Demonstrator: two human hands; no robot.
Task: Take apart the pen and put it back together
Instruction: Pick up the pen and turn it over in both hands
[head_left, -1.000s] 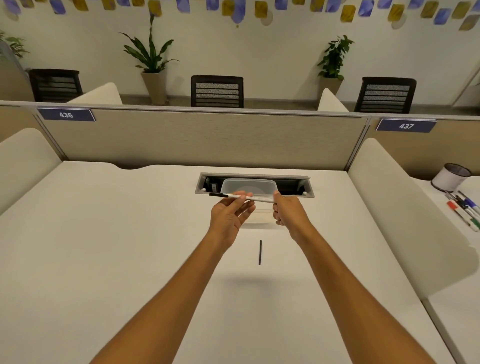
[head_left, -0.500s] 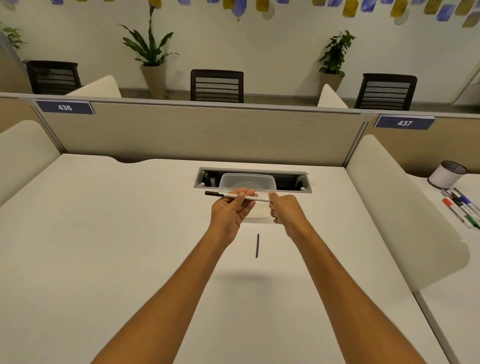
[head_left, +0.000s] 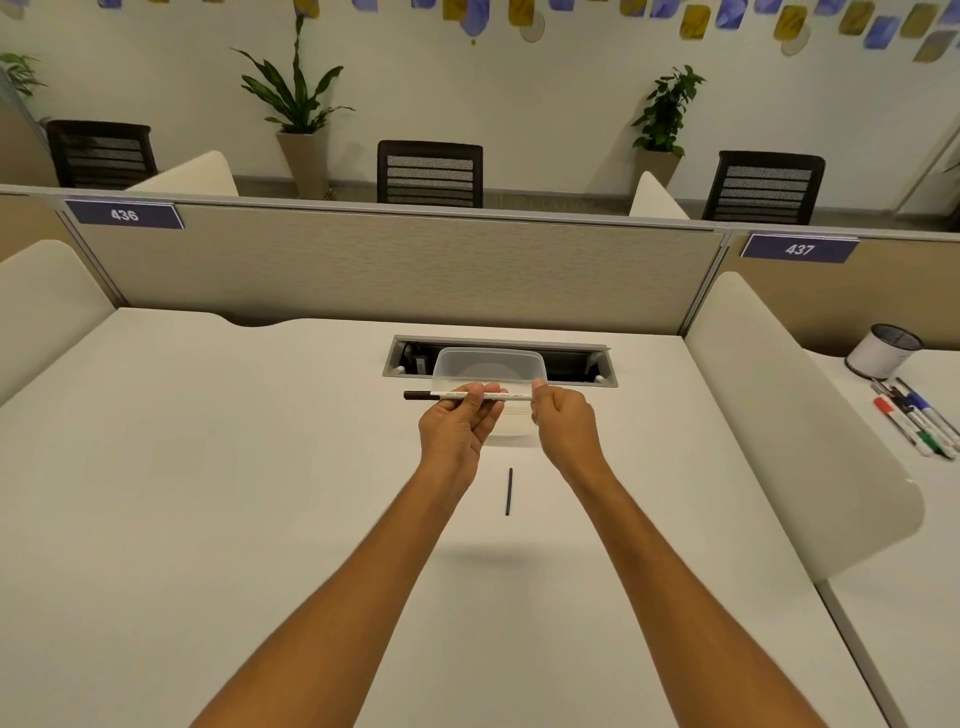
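Note:
A thin white pen with a black end at the left is held level above the white desk. My left hand pinches its middle between thumb and fingertips. My right hand is closed around its right end, which is hidden in the fingers. A short thin black pen part lies loose on the desk just below and between my hands.
A clear plastic container stands behind the pen, in front of a cable slot. Cream side dividers flank the desk, a fabric partition closes the back. Markers and a white cup lie on the neighbouring desk to the right.
Both hands hold the pen as before; my right hand has slid slightly outward along the barrel. The black part on the desk has not moved.

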